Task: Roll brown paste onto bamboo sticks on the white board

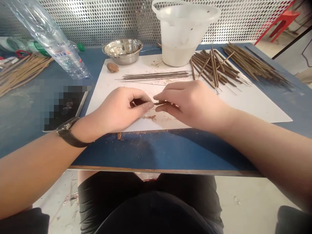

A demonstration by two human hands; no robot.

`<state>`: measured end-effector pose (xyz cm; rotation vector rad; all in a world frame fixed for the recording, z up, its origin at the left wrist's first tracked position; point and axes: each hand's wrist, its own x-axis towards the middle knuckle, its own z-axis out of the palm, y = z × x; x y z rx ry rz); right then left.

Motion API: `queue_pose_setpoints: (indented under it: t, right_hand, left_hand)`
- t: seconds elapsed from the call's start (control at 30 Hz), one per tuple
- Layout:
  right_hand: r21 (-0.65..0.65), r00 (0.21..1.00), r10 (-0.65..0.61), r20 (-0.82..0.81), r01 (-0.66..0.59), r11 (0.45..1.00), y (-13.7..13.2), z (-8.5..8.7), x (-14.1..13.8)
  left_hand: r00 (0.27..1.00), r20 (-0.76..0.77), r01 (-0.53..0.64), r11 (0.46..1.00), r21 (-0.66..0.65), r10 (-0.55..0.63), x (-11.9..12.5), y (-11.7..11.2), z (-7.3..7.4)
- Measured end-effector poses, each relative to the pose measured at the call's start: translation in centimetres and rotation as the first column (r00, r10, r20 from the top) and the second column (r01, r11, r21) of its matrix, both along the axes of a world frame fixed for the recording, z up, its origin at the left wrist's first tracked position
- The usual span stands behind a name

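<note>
My left hand (119,109) and my right hand (190,104) meet over a white paper sheet (107,84), both pinching a thin stick coated in brown paste (162,103). My fingers hide most of the stick. Brown crumbs (148,117) lie on the paper below my hands. Just beyond my fingertips, a row of thin dark sticks (156,76) rests on the sheet. A heap of thicker brown-coated sticks (212,70) lies beyond my right hand, and a lump of brown paste (112,67) sits farther back on the left.
The blue table (161,151) also holds a steel bowl (123,51), a white plastic bucket (182,32), a plastic bottle (58,52), and further stick bundles (21,73) (253,65). A pixelated dark object (64,109) lies left of the paper. A perforated metal screen (97,19) stands behind.
</note>
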<state>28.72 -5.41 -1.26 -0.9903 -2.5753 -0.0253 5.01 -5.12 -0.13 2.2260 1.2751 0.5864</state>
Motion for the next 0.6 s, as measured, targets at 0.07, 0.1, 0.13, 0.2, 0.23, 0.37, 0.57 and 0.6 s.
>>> queue_pose_setpoints:
  t: [0.07, 0.1, 0.13, 0.2, 0.23, 0.37, 0.57, 0.6]
  right_hand:
    - [0.011, 1.0, 0.016, -0.019, -0.016, 1.0, -0.05, -0.07, -0.05]
    - [0.014, 0.999, 0.026, -0.026, -0.026, 1.0, -0.07, -0.1, -0.09]
    - [0.013, 0.999, 0.032, -0.03, -0.032, 0.999, -0.1, -0.11, -0.13]
    - [0.008, 0.999, 0.035, -0.033, -0.035, 0.999, -0.15, -0.08, -0.22]
    - [0.002, 0.999, 0.031, -0.033, -0.031, 1.0, -0.15, -0.06, -0.26]
    - [-0.029, 1.0, 0.007, -0.027, -0.008, 1.0, -0.01, -0.16, -0.34]
    - [-0.025, 0.999, -0.021, -0.027, 0.02, 0.999, 0.31, -0.19, 0.1]
    - [-0.033, 1.0, -0.02, -0.016, 0.02, 0.999, 0.34, -0.1, 0.15]
  left_hand:
    - [1.0, 0.012, 0.006, 1.0, -0.02, -0.006, -0.05, 0.12, -0.05]
    - [1.0, 0.018, 0.01, 1.0, -0.029, -0.009, -0.09, 0.16, -0.06]
    - [1.0, 0.022, 0.015, 0.999, -0.039, -0.014, -0.13, 0.19, -0.05]
    - [0.999, 0.028, 0.027, 0.998, -0.048, -0.026, -0.2, 0.18, -0.01]
    - [0.999, 0.031, 0.034, 0.998, -0.044, -0.033, -0.22, 0.15, 0.02]
    - [0.997, 0.032, 0.065, 0.998, 0.02, -0.065, -0.21, 0.0, 0.02]
    - [0.999, 0.009, 0.053, 0.997, 0.062, -0.054, -0.37, 0.19, -0.19]
    - [0.999, 0.005, 0.043, 0.997, 0.057, -0.043, -0.42, 0.25, -0.2]
